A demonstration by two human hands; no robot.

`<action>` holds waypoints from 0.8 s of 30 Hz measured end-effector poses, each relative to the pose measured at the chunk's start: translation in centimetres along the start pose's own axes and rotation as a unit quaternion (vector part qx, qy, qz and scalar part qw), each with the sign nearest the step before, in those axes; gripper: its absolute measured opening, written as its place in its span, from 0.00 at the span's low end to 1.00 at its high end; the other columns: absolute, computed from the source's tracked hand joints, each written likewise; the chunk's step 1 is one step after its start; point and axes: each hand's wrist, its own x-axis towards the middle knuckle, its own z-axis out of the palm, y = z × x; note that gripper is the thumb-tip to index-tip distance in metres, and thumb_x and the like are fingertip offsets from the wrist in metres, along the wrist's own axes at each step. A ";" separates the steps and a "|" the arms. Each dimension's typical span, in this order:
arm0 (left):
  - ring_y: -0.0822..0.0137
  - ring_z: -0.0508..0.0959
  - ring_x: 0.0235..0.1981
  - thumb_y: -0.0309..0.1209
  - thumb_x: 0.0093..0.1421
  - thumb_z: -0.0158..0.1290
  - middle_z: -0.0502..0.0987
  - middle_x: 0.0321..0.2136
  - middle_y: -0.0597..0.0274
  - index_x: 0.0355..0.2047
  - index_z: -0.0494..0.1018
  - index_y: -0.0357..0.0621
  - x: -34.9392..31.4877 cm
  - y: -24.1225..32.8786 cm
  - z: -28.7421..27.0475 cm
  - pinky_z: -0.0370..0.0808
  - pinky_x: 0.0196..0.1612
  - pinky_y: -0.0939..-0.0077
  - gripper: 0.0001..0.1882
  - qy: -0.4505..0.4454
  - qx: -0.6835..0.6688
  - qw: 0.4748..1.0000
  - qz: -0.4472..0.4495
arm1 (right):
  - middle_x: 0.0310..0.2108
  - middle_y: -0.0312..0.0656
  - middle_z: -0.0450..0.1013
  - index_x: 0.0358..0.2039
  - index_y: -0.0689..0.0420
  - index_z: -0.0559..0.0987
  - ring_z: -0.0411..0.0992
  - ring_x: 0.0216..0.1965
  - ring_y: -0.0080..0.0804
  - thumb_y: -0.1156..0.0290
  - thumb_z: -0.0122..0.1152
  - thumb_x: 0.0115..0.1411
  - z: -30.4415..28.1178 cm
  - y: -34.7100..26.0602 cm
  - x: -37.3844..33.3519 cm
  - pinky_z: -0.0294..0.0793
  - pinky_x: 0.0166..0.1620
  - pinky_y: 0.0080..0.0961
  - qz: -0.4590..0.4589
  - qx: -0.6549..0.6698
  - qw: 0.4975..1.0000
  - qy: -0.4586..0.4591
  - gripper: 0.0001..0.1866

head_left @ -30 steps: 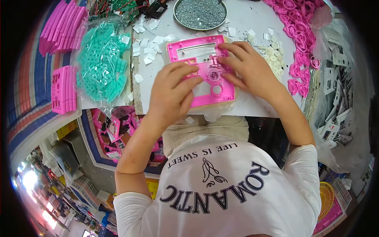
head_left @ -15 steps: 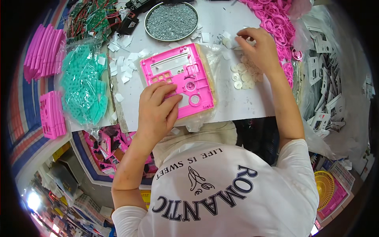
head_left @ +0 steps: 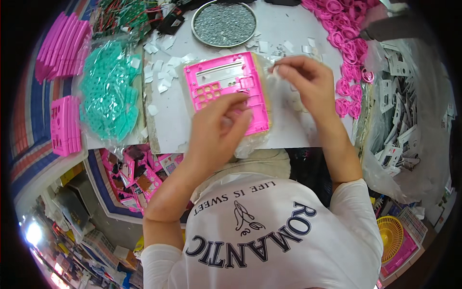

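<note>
A pink plastic panel (head_left: 260,111), with cutouts and a clear window strip, lies on a pale yellowish block (head_left: 267,94) wrapped in clear plastic. Over the panel's lower half is my left hand (head_left: 219,127), thumb and forefinger apart; it hides the round openings there. My right hand (head_left: 310,82) is just right of the panel's edge, thumb and forefinger pinched on a small whitish piece (head_left: 274,70) too blurred to name. Below that hand, partly covered by it, is a pile of small white discs (head_left: 296,102).
A round metal dish (head_left: 194,30) of small screws stands behind the panel. White paper squares (head_left: 163,74) are scattered to its left. Further left are bagged teal parts (head_left: 108,91) and stacked pink panels (head_left: 62,45). Pink rings (head_left: 344,41) and bagged white plates (head_left: 397,111) lie right.
My right hand has come left and down from behind the white discs to the panel's right edge. The left hand has shifted right across the panel, its fingers more spread.
</note>
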 end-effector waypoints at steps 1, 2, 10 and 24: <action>0.71 0.80 0.29 0.27 0.64 0.58 0.80 0.30 0.54 0.40 0.79 0.37 0.6 0.3 0.3 0.75 0.32 0.76 0.07 -0.023 -0.062 0.996 -0.066 | 0.34 0.42 0.82 0.40 0.61 0.86 0.77 0.35 0.24 0.75 0.68 0.60 1.1 -0.7 -1.0 0.75 0.38 0.22 0.012 0.072 0.997 -0.025 0.08; 0.74 0.78 0.28 0.28 0.65 0.57 0.80 0.29 0.59 0.40 0.79 0.37 0.9 -0.1 0.1 0.73 0.30 0.79 0.07 -0.051 -0.073 0.994 -0.069 | 0.34 0.41 0.82 0.39 0.60 0.86 0.77 0.34 0.25 0.76 0.69 0.59 1.7 -0.7 -1.6 0.75 0.37 0.23 -0.040 0.034 0.998 -0.045 0.08; 0.71 0.77 0.27 0.28 0.64 0.58 0.79 0.28 0.62 0.39 0.78 0.39 -1.4 -0.4 -2.0 0.72 0.33 0.79 0.06 -0.134 0.086 0.985 -0.061 | 0.34 0.41 0.79 0.36 0.58 0.83 0.75 0.34 0.41 0.77 0.72 0.51 2.1 -1.4 -3.5 0.76 0.39 0.32 -0.266 -0.271 0.912 -0.156 0.11; 0.60 0.72 0.57 0.34 0.55 0.62 0.76 0.51 0.65 0.45 0.77 0.48 -1.7 -3.4 -2.7 0.56 0.61 0.50 0.16 0.004 0.388 0.911 0.140 | 0.51 0.42 0.73 0.31 0.57 0.79 0.64 0.55 0.55 0.76 0.69 0.49 6.0 1.1 -2.1 0.68 0.53 0.48 -0.249 -0.437 0.862 -0.062 0.08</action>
